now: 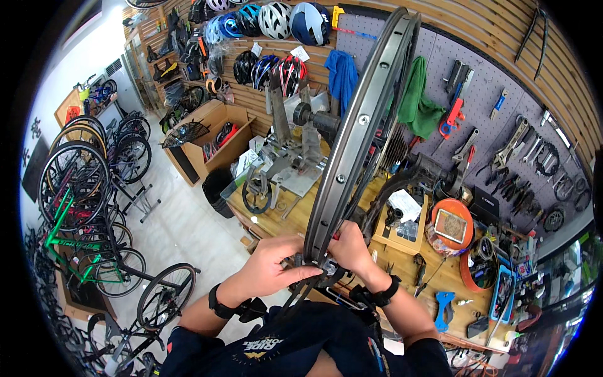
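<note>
A dark grey bicycle wheel rim stands upright and slightly tilted in front of me, its bare inner channel with spoke holes facing me and no tyre seated there. My left hand grips the rim's near lower end from the left, thumb laid across it. From the other side my right hand is closed round the same end, fingers partly hidden behind the rim. Thin dark strands hang below my hands; what they belong to is unclear. Beyond the rim, a metal wheel stand sits on the wooden workbench.
On the bench to the right are a cardboard tray, an orange round container, a blue tray and a blue tool. Hand tools hang on the grey pegboard. Several bicycles stand at left; a cardboard box lies behind.
</note>
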A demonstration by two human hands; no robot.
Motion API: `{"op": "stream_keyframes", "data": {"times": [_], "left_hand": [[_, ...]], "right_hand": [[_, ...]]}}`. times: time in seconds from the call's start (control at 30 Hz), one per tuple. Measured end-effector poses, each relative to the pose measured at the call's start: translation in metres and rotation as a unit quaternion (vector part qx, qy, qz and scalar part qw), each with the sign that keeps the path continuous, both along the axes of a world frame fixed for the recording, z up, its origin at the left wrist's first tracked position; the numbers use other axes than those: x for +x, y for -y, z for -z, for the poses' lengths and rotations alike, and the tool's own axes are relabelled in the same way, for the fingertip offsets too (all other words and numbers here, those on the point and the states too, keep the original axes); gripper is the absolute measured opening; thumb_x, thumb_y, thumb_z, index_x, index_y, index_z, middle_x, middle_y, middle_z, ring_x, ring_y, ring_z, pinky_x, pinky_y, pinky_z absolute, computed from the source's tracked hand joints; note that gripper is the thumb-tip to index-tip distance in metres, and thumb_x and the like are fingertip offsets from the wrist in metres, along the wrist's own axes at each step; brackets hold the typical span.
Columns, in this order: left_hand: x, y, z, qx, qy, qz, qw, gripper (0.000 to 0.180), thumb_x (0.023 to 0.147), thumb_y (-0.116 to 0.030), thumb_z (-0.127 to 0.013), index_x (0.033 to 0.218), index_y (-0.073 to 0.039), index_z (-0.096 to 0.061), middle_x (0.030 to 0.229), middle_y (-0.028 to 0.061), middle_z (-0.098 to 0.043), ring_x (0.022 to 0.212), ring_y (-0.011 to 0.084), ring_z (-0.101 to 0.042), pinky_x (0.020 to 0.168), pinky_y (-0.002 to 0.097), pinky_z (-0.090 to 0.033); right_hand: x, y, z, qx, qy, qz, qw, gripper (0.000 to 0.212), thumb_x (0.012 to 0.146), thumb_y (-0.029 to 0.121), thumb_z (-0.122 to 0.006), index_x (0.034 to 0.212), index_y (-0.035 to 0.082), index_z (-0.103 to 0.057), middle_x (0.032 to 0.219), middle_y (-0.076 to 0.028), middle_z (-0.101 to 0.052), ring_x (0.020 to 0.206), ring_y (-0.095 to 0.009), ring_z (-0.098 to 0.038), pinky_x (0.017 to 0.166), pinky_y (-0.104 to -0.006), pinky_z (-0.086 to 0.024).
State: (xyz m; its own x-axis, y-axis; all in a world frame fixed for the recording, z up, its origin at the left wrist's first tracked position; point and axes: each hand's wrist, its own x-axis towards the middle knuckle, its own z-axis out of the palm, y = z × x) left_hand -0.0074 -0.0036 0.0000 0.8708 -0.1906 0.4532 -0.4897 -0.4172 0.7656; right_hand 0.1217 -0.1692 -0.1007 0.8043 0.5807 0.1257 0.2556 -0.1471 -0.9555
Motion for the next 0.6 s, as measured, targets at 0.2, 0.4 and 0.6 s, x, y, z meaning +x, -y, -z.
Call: {"op": "stream_keyframes", "data": {"times": [0.2, 0.4, 0.6], "left_hand": [[-0.002, 0.001, 0.022, 0.008, -0.018, -0.034, 0.999, 0.029, 0.078, -0.014, -0.080, 0.102, -0.003, -0.069, 0.086, 0.0112, -0.069, 0.075, 0.0240, -0.067, 0.068, 0.0318, -0.051], [-0.003, 0.000, 0.029, -0.015, -0.032, -0.048, 0.998, 0.032, 0.076, -0.012, -0.083, 0.103, -0.002, -0.070, 0.094, 0.0101, -0.073, 0.082, 0.0210, -0.071, 0.073, 0.0300, -0.052], [-0.004, 0.000, 0.041, -0.059, -0.032, -0.057, 0.996, 0.036, 0.075, -0.010, -0.083, 0.107, -0.002, -0.070, 0.096, 0.0094, -0.074, 0.087, 0.0181, -0.072, 0.076, 0.0282, -0.053]], "right_hand": [[-0.009, 0.015, -0.018, -0.050, -0.110, 0.030, 0.992, 0.026, 0.088, 0.015, -0.072, 0.092, -0.009, -0.061, 0.069, -0.013, -0.066, 0.054, -0.014, -0.062, 0.050, -0.0286, -0.048], [-0.027, 0.015, -0.023, -0.084, 0.135, 0.140, 0.977, 0.020, 0.086, 0.012, -0.071, 0.084, -0.004, -0.060, 0.067, -0.021, -0.064, 0.058, -0.031, -0.067, 0.054, -0.0363, -0.051], [-0.036, 0.017, -0.033, -0.043, 0.195, 0.093, 0.976, 0.020, 0.084, 0.012, -0.073, 0.085, -0.003, -0.059, 0.068, -0.022, -0.063, 0.065, -0.039, -0.066, 0.055, -0.0407, -0.052]]}}
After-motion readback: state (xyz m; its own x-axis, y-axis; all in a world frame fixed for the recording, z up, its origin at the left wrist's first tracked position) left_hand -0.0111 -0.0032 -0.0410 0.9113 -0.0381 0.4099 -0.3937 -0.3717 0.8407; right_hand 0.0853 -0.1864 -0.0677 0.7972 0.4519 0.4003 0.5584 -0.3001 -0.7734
